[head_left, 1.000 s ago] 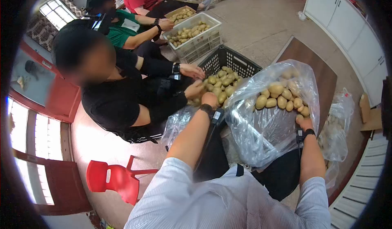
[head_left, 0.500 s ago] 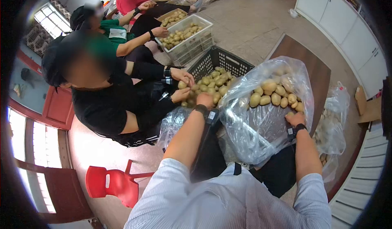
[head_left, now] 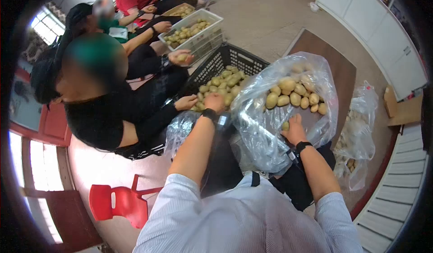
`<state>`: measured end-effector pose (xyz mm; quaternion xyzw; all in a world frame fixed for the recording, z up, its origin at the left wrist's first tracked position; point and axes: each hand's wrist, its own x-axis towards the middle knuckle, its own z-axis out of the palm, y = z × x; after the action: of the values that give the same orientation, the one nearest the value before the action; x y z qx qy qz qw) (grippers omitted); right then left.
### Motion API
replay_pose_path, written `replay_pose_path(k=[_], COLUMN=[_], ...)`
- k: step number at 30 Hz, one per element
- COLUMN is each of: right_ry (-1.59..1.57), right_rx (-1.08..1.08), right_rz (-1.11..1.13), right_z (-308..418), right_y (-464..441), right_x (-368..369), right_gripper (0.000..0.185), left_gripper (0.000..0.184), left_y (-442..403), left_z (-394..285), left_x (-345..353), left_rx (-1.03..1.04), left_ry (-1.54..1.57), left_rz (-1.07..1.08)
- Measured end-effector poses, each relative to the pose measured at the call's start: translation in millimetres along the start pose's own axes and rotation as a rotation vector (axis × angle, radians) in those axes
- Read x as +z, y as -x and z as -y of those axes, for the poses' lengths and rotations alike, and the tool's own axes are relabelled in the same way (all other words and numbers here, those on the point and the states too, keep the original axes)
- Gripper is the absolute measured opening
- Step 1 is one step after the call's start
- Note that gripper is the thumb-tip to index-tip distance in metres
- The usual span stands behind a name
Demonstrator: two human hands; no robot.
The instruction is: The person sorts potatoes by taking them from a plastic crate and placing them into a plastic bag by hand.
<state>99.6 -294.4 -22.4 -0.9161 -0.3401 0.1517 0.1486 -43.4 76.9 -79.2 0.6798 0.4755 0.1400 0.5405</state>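
Potatoes (head_left: 232, 80) lie in the black crate (head_left: 243, 58) under your left hand (head_left: 214, 101), its grip hidden. Inside the clear bag (head_left: 258, 139), your right hand (head_left: 296, 132), partly curled around one potato (head_left: 285, 126), has shifted left, clear of the pile (head_left: 295, 99).

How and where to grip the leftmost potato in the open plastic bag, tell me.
I'd grip the leftmost potato by its rounded sides, fingers coming from above and from the wearer's side: its near end faces open space in the plastic bag, while other potatoes crowd it behind and to the right.
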Motion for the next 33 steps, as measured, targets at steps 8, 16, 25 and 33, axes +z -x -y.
replay_pose_path(k=[8, 16, 25, 33], right_ry=[0.020, -0.204, -0.239, -0.704], right_rx=[-0.069, -0.097, -0.205, -0.109], right_rz=[0.007, -0.229, -0.362, -0.060], right_z=[17, 24, 24, 47], right_y=[12, 15, 20, 24], right_x=[6, 7, 30, 52], right_gripper=[0.060, 0.044, 0.052, 0.046], left_gripper=[0.022, 0.022, 0.025, 0.030], left_y=[61, 98, 149, 168], left_z=[-65, -89, -92, -75], left_x=[-5, 9, 38, 55], left_rx=[-0.096, 0.002, -0.026, -0.171], left_ry=[0.217, 0.286, 0.201, 0.157], left_rz=[0.068, 0.133, 0.411, 0.553])
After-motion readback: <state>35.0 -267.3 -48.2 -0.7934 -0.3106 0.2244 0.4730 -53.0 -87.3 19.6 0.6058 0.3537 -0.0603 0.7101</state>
